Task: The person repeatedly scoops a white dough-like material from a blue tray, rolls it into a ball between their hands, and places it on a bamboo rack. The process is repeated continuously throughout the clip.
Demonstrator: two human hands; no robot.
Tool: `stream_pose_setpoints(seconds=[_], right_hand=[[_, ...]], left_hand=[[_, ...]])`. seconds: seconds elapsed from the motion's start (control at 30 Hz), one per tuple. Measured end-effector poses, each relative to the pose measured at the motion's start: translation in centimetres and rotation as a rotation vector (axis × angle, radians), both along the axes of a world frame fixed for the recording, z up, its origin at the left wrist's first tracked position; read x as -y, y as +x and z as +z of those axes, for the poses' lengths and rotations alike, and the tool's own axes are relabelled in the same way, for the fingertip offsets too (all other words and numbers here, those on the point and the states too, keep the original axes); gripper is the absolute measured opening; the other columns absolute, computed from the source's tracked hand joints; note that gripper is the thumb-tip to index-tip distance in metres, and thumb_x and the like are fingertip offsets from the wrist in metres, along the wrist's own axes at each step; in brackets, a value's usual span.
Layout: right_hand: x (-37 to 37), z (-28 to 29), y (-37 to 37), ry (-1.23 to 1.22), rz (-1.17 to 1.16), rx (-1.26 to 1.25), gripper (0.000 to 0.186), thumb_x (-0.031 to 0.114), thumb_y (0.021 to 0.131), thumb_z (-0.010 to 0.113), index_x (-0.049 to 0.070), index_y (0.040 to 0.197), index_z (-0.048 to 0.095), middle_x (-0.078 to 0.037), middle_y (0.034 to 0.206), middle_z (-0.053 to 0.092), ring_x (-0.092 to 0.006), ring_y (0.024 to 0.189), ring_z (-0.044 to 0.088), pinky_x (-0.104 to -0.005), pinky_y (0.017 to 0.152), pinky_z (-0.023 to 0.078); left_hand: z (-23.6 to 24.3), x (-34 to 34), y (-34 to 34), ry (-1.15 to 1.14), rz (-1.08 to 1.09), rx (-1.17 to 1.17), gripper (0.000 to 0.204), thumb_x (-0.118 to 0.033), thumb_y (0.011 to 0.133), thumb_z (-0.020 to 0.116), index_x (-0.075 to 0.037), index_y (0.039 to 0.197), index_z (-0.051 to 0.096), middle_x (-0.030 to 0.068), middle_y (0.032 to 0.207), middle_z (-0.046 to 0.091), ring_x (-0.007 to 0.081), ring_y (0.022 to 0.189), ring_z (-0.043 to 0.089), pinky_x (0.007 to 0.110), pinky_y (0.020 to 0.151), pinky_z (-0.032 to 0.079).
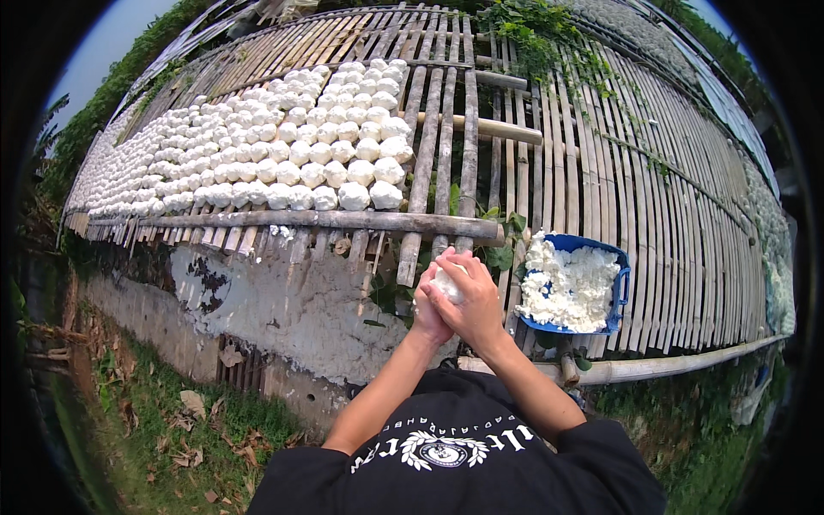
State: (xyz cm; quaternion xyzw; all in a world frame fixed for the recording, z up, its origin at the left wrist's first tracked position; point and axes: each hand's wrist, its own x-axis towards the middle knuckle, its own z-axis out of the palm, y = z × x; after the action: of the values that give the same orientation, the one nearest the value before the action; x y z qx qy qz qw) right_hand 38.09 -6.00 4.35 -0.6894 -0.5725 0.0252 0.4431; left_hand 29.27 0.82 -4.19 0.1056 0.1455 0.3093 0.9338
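My left hand [427,311] and my right hand [474,305] are cupped together around a white lump [448,283] of moist-looking, crumbly material, which is partly hidden by my fingers. Just right of my hands, a blue plastic basin [623,280] holds a loose, crumbly heap [562,283] of the same white stuff on the bamboo slats. Up and to the left, rows of several rounded white lumps [333,150] lie side by side on the bamboo platform.
A bamboo pole [360,220] runs along the platform's edge above a stained concrete wall [266,300]. More slatted decking [652,197] spreads to the right. Green leafy plants [524,34] grow over the back, and grassy ground [172,421] lies below at left.
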Motion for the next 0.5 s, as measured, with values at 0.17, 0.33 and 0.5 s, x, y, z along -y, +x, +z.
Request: stream_pose_setpoints(seconds=[0.17,0.33,0.5], right_hand=[[-0.2,-0.1,0.3,0.089,0.123,-0.054,0.036,0.024,0.088,0.085,0.006,0.119,0.078,-0.018,0.127,0.071,-0.0341,0.112,0.071,-0.0471,0.095,0.056],[-0.4,-0.3,1.0,-0.063,-0.025,-0.042,0.041,0.021,0.088,0.086,0.003,0.123,0.075,-0.017,0.122,0.074,-0.0367,0.104,0.074,-0.0443,0.097,0.058],[-0.1,-0.2,1.1,-0.013,0.207,-0.232,0.049,0.023,0.087,0.087,0.001,0.129,0.073,-0.018,0.120,0.074,-0.0363,0.114,0.071,-0.0460,0.101,0.055]], left_hand=[[2.5,-0.2,0.2,-0.206,-0.165,0.252,0.067,-0.052,0.116,0.031,-0.014,0.171,0.033,0.0184,0.166,0.048,0.0364,0.152,0.048,0.053,0.129,0.037],[5.0,1.0,1.0,-0.275,0.144,-0.169,0.045,-0.044,0.109,0.046,-0.013,0.139,0.057,0.0157,0.134,0.061,0.0361,0.122,0.060,0.055,0.100,0.049],[2.4,0.2,0.6,-0.079,-0.211,0.093,0.078,-0.065,0.112,0.025,-0.015,0.172,0.032,0.0239,0.170,0.041,0.0432,0.156,0.041,0.056,0.131,0.031]])
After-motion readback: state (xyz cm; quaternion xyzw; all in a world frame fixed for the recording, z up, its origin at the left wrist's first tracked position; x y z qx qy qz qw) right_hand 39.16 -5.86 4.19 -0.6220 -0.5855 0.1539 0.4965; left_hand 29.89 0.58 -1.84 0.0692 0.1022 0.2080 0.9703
